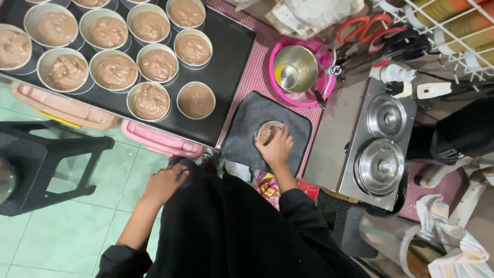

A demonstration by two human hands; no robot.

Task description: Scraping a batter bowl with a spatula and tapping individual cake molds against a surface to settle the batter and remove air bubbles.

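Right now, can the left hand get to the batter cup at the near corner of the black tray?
Probably yes. The left hand rests on the lap, and the nearest batter cup sits uncovered near the black tray edge, with nothing between.

The round paper cups of batter (116,71) were white-walled with brown filling, on a flat black baking tray (231,46). The table's cloth (254,77) showed a small red-and-white check. A dark grey square mat (247,136) lay on it. The round plastic basin (324,85) was bright pink, the steel bowl (295,68) inside silver. The floor tiles (67,231) were pale green.
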